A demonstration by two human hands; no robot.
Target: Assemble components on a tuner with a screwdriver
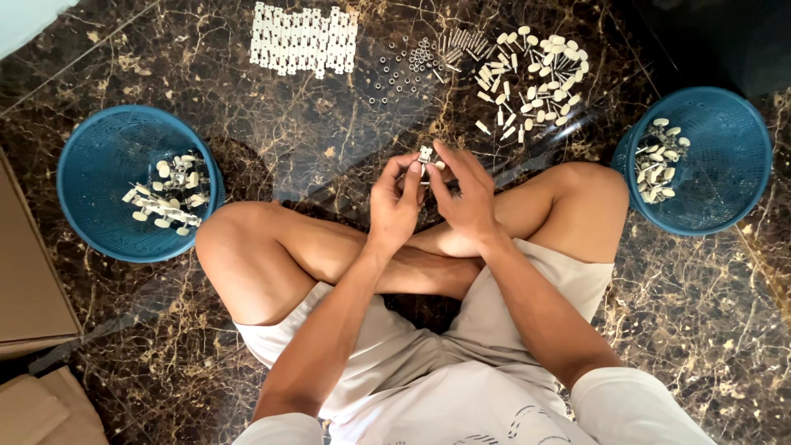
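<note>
Near, the person sits cross-legged on the dark marble floor (700,330). The left hand (394,206) and the right hand (465,194) meet above the legs, and the fingers of both are closed on one small white part (425,155). I judge the step is joining its pieces; the next move seems to need a careful twist or push. At left and right stand two blue baskets (99,165) (733,140) with white parts inside. Far lie white plates (303,39), little metal rings (404,67) and white knobs (535,78).
</note>
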